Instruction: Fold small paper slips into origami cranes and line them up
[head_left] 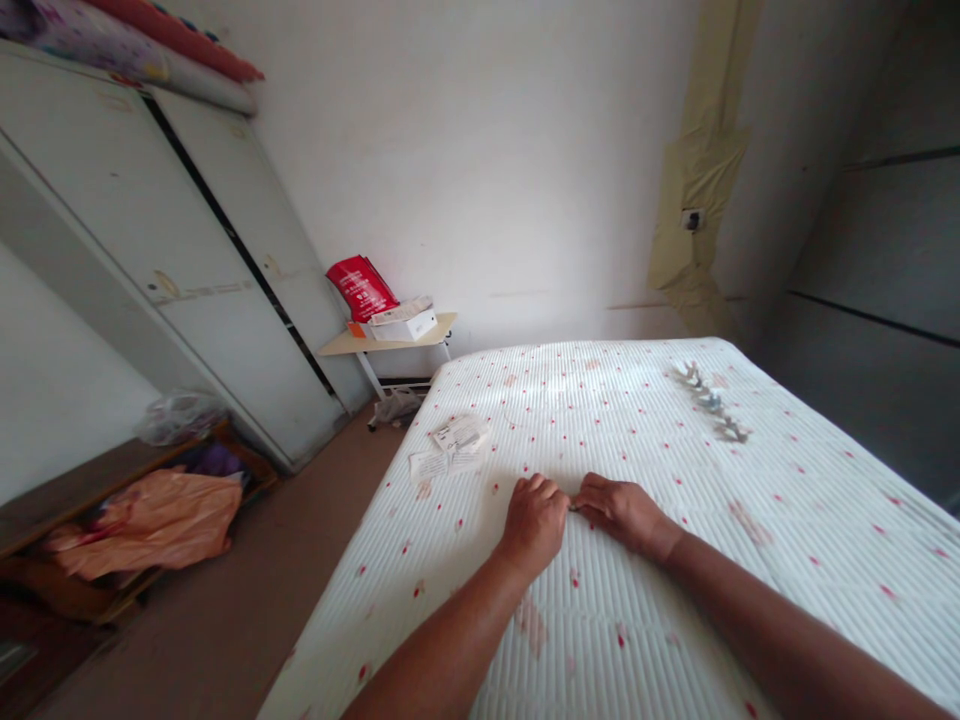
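Observation:
My left hand (535, 522) is closed, its fingers curled, close above the white quilted mattress (615, 620) with small red prints. Facing it, my right hand (624, 508) is closed too, fingertips pinched together. Between the two sets of fingers shows a tiny brownish piece (574, 504); the fingers hide most of it, so I cannot make out its kind. Beyond my left hand lie printed paper sheets (454, 450), crumpled and partly overlapping. Farther right on the mattress is an uneven row of several small grey-white pieces (711, 402), too blurred to name.
A small table (349, 345) by the wall carries a white box (405, 325) and a red bag (361, 288). Grey cabinets (202, 220) stand at the left, near a low wooden shelf with orange cloth (161, 520). A socket (692, 219) is on the wall.

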